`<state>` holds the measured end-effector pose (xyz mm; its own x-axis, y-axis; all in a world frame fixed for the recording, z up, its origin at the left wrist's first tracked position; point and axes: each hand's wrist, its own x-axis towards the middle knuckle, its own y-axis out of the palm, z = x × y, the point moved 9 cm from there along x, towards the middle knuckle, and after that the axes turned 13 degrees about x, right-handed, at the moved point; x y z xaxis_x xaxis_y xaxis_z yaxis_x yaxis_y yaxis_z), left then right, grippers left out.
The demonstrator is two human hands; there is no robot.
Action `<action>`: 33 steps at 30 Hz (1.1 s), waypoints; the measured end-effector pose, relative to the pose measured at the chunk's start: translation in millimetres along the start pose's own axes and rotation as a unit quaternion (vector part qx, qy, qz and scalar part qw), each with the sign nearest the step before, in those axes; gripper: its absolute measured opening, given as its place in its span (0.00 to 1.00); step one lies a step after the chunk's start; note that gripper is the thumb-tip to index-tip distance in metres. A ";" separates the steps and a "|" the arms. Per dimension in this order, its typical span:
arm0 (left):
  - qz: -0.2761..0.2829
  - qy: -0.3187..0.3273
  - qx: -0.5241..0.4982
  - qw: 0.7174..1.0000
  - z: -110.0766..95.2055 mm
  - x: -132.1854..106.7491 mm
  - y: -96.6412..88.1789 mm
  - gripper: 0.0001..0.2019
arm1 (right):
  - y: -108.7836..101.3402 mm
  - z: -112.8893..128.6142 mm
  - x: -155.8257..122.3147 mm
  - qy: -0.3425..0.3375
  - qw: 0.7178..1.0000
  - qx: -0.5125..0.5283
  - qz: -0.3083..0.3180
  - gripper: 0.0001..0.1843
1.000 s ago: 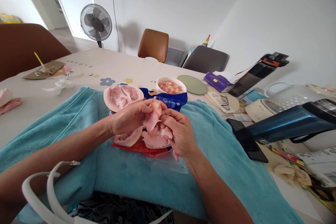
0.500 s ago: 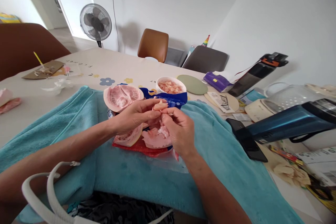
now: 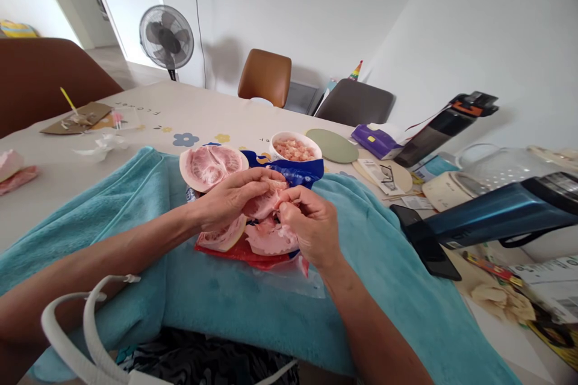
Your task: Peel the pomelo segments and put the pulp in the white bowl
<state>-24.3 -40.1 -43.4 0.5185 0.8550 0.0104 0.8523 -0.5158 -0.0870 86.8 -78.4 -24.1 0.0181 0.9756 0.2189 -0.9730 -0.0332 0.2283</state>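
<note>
My left hand (image 3: 228, 200) and my right hand (image 3: 309, 225) meet over a teal towel (image 3: 217, 295), both closed on one pink pomelo segment (image 3: 262, 204). Beneath them lie a pile of pink peeled membranes (image 3: 270, 239) and a piece of rind (image 3: 221, 239) on a red and blue plastic bag (image 3: 289, 174). A halved pomelo rind (image 3: 211, 166) stands just behind my left hand. A white bowl of peeled pomelo flesh (image 3: 294, 147) sits behind the bag.
To the right lie a black phone (image 3: 424, 240), a blue bottle (image 3: 497, 210), glasses (image 3: 386, 174), a green round mat (image 3: 334, 145) and a purple box (image 3: 376, 139). A fan (image 3: 166, 39) and chairs (image 3: 265, 77) stand beyond the table. Paper scraps (image 3: 97, 144) lie left.
The segment held up between my hands has come down lower and closer to the pile. My right fingers have curled tighter on it.
</note>
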 end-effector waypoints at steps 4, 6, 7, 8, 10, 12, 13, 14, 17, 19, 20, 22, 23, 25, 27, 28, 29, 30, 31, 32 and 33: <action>0.052 -0.017 -0.083 0.995 3.9 0.3 9.5 0.15 | -3.9 -6.5 2.8 0.017 0.998 0.055 -0.017 0.04; 0.056 -0.007 -0.079 0.995 2.8 -0.2 11.9 0.11 | -4.5 -11.5 4.3 0.032 0.998 0.061 -0.017 0.04; 0.052 -0.004 -0.075 0.996 2.5 -0.6 12.5 0.09 | -3.9 -14.7 4.7 0.045 0.997 0.067 -0.012 0.04; 0.045 -0.001 -0.077 0.996 2.1 -1.0 12.6 0.06 | -2.9 -18.0 4.7 0.060 0.995 0.077 -0.007 0.04; 0.036 -0.001 -0.105 0.994 1.7 -1.1 12.9 0.04 | -0.3 -22.5 3.7 0.086 0.990 0.112 0.003 0.04; 0.046 -0.007 -0.153 0.987 2.2 0.6 13.7 0.04 | 3.1 -21.7 1.9 0.092 0.983 0.160 0.016 0.04; 0.055 -0.011 -0.179 0.982 2.8 2.5 13.4 0.04 | 4.6 -19.1 1.0 0.085 0.979 0.183 0.024 0.05; 0.063 -0.014 -0.202 0.977 3.3 4.9 12.0 0.05 | 5.5 -15.8 0.2 0.075 0.976 0.201 0.031 0.05; 0.037 -0.022 -0.255 0.966 7.1 13.7 -2.1 0.06 | 4.4 -9.2 -0.4 0.060 0.973 0.218 0.041 0.06; 0.007 -0.028 -0.272 0.962 9.8 17.0 -11.2 0.09 | -2.2 -8.5 2.4 0.059 0.978 0.201 0.025 0.05; 0.002 -0.035 -0.274 0.961 10.9 17.2 -12.4 0.10 | -7.1 -8.3 4.7 0.056 0.981 0.187 0.011 0.05; 0.020 -0.053 -0.278 0.959 12.3 15.7 -8.0 0.11 | -16.5 -8.7 9.8 0.053 0.985 0.163 -0.015 0.04; 0.034 -0.063 -0.281 0.957 13.0 14.3 -4.5 0.12 | -20.1 -10.0 12.0 0.057 0.986 0.152 -0.024 0.05; 0.052 -0.077 -0.291 0.952 14.2 11.5 0.6 0.14 | -26.1 -13.6 15.2 0.067 0.989 0.122 -0.039 0.08; 0.046 -0.074 -0.293 0.952 14.1 9.8 0.2 0.18 | -33.2 -13.8 16.6 0.052 0.995 0.060 -0.061 0.14; 0.040 -0.067 -0.286 0.955 13.4 9.2 -0.9 0.19 | -36.2 -12.9 16.8 0.038 0.997 0.017 -0.070 0.15; 0.035 -0.059 -0.274 0.959 12.6 8.4 -1.8 0.20 | -38.0 -12.1 16.8 0.025 0.997 -0.029 -0.074 0.15; 0.033 -0.052 -0.257 0.965 11.8 7.5 -2.0 0.21 | -38.3 -12.4 16.7 0.018 0.995 -0.073 -0.072 0.13; 0.031 -0.045 -0.236 0.970 11.1 6.5 -2.1 0.20 | -37.4 -14.3 16.8 0.022 0.992 -0.110 -0.063 0.11; 0.029 -0.038 -0.213 0.976 10.6 5.4 -1.9 0.19 | -35.9 -17.1 16.8 0.032 0.988 -0.140 -0.050 0.09; 0.028 -0.029 -0.190 0.981 9.9 4.4 -1.7 0.18 | -33.5 -19.8 16.8 0.043 0.985 -0.164 -0.033 0.07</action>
<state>-24.2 -34.9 -53.1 0.5703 0.8204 -0.0418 0.7921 -0.5358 0.2924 115.2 -56.6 -46.9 0.0782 0.9884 0.1299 -0.9926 0.0893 -0.0819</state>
